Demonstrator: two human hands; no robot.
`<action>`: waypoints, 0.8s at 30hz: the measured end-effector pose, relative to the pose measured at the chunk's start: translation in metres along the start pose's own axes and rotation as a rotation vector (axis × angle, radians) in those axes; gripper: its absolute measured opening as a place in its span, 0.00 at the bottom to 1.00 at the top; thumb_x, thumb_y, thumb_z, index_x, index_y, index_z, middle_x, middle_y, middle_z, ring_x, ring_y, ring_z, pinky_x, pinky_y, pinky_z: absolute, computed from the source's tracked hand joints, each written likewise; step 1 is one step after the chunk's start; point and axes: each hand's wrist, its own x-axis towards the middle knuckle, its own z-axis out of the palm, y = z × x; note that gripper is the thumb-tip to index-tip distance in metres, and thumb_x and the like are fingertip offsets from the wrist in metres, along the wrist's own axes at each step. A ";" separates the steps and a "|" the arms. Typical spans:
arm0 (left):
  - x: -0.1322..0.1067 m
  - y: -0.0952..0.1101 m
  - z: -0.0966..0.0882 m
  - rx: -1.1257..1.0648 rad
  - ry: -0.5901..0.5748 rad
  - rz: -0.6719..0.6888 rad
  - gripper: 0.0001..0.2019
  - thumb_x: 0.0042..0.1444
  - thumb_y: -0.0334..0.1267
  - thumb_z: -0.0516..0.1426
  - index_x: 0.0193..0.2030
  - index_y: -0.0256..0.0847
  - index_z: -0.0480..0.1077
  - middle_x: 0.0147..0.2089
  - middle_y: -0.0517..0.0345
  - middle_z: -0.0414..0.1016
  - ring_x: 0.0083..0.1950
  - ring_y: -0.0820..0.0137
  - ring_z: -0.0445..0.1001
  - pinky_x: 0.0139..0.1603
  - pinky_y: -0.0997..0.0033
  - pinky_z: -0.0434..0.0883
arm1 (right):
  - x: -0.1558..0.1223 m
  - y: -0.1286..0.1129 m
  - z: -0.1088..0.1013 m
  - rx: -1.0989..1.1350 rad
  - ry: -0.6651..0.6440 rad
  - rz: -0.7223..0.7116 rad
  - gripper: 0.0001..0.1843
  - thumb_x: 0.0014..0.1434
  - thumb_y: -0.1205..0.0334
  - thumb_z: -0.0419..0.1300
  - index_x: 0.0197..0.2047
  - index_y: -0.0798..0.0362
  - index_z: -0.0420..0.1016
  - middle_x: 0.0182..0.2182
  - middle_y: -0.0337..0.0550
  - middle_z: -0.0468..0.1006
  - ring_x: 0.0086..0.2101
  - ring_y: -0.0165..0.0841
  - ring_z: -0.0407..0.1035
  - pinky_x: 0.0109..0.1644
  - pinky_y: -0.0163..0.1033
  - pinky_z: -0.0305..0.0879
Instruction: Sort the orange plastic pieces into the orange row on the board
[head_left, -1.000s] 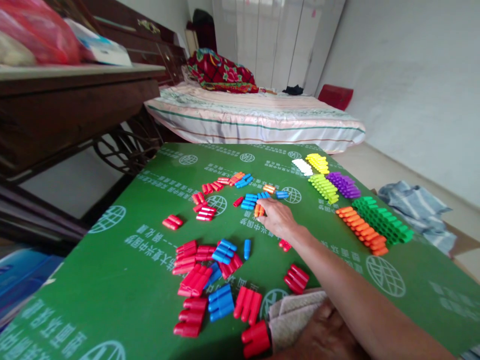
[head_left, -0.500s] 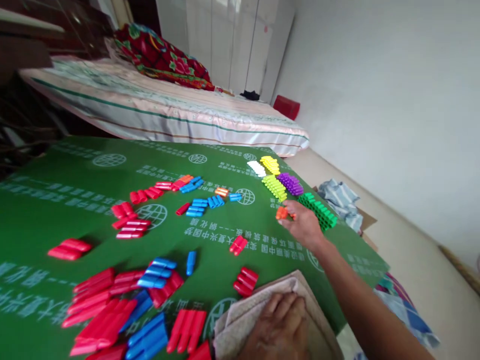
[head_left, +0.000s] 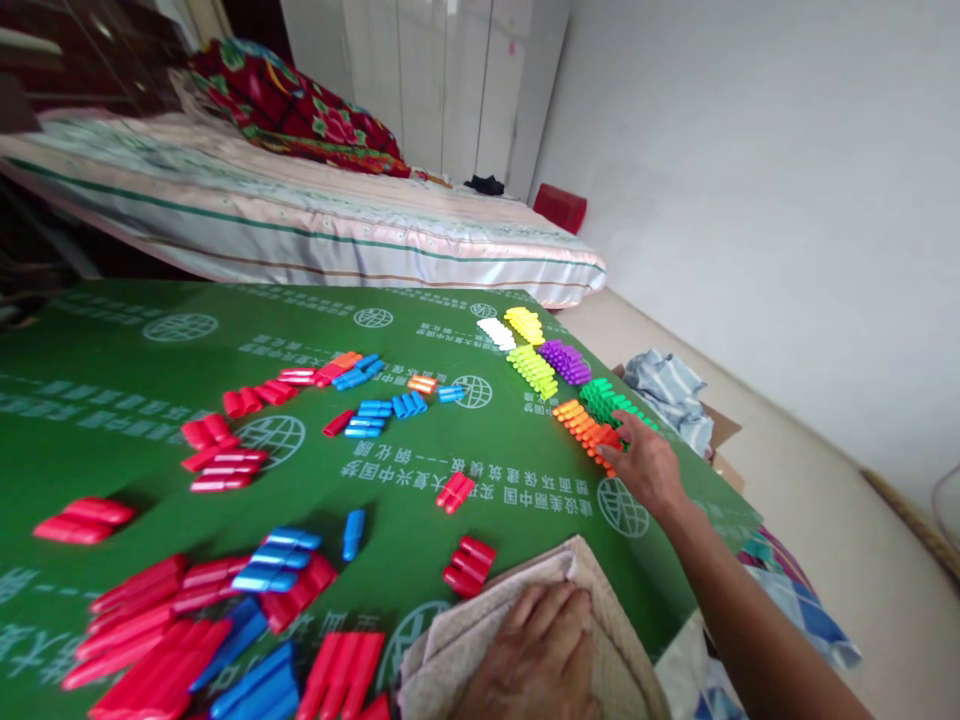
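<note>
Reaching across the green printed board (head_left: 409, 510) near a striped bed (head_left: 300, 225), the right hand (head_left: 649, 465) is touching the orange plastic peg row (head_left: 585, 428), grip unclear; the left hand (head_left: 536, 655) is lying flat on a beige towel (head_left: 472, 630).

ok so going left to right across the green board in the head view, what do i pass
red cluster at the left edge → single blue piece → red pair → orange row → right hand touching that row's near end; overlapping piles left out

Striped bed (head_left: 315, 225) w/ floral quilt (head_left: 292, 110), white wardrobe (head_left: 435, 80), bare grey wall (head_left: 750, 180)
</note>
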 end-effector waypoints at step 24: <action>0.003 0.000 -0.006 -0.014 0.031 0.011 0.16 0.63 0.48 0.49 0.49 0.40 0.68 0.55 0.61 0.71 0.58 0.69 0.64 0.63 0.67 0.54 | 0.000 -0.001 0.002 -0.074 -0.043 0.055 0.27 0.56 0.54 0.59 0.58 0.53 0.67 0.45 0.48 0.79 0.44 0.41 0.73 0.44 0.41 0.67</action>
